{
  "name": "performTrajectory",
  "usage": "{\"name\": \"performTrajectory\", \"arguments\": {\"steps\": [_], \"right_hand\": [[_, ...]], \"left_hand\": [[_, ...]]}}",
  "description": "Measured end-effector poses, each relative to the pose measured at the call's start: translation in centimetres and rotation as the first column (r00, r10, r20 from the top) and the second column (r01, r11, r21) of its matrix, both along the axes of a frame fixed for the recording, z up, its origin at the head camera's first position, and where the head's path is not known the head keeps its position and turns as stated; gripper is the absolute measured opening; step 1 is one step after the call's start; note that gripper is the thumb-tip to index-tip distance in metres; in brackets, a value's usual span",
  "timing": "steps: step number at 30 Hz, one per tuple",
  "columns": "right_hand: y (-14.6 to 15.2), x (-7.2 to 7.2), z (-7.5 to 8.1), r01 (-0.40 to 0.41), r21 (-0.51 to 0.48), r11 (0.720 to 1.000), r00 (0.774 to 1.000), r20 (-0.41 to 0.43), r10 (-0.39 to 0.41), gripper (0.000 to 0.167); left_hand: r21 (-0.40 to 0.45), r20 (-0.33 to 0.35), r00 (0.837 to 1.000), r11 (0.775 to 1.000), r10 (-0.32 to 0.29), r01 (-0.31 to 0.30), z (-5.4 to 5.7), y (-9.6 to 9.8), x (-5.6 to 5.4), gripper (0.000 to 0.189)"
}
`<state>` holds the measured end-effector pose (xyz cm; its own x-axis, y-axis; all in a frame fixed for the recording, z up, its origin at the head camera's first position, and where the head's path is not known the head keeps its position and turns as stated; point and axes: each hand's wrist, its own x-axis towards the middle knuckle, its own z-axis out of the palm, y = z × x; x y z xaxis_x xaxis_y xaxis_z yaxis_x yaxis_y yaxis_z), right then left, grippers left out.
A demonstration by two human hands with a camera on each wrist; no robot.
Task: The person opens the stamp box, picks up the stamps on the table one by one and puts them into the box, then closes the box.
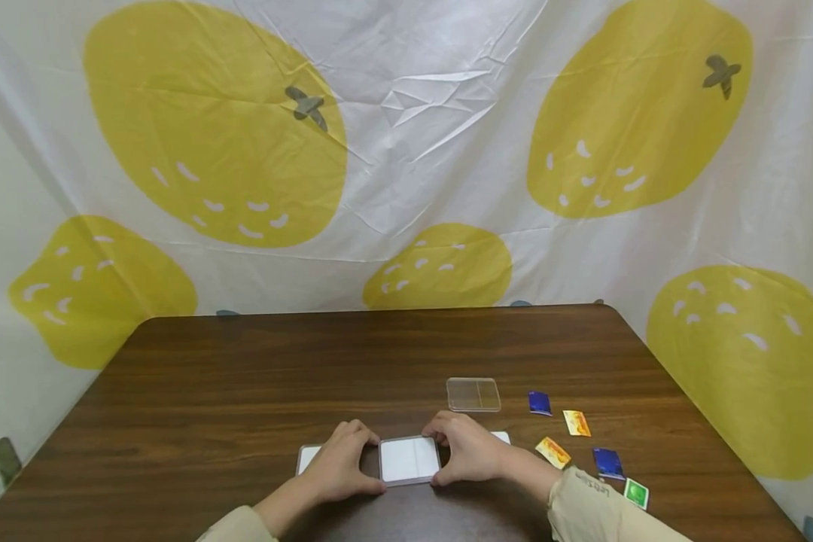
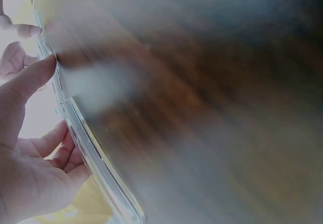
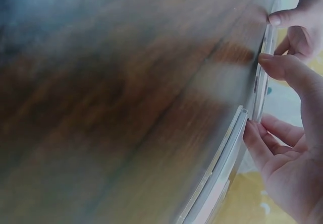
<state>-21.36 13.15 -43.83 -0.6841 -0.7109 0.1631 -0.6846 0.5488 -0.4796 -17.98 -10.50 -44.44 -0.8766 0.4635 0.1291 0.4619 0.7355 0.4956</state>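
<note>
A small flat clear plastic case (image 1: 409, 460) with a white inside and a thin dividing line lies on the table between the two hands. My left hand (image 1: 342, 463) holds its left corners, thumb at the near one and a finger at the far one. My right hand (image 1: 470, 450) grips the right corners in the same way. Partly hidden behind the left hand is a second white case (image 1: 307, 458). Another white piece (image 1: 500, 436) shows behind the right hand. In the left wrist view, the thumb (image 2: 38, 75) meets a clear edge.
A clear lid-like piece (image 1: 473, 394) lies beyond the right hand. To the right are small packets: two blue (image 1: 539, 403), two orange (image 1: 577, 423) and one green (image 1: 636, 493), which lies by the right sleeve (image 1: 592, 500). A lemon-print cloth (image 1: 440, 173) hangs behind the brown table (image 1: 278, 361).
</note>
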Motion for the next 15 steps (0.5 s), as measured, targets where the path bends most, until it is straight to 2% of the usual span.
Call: {"name": "performTrajectory", "arguments": {"steps": [15], "right_hand": [[-0.2,-0.13,0.22,0.006,0.036,0.999,1.0,0.009,-0.007,0.053]], "left_hand": [[0.004,0.009,1.0,1.0,-0.003,0.003,0.1,0.04,-0.02,0.053]]}}
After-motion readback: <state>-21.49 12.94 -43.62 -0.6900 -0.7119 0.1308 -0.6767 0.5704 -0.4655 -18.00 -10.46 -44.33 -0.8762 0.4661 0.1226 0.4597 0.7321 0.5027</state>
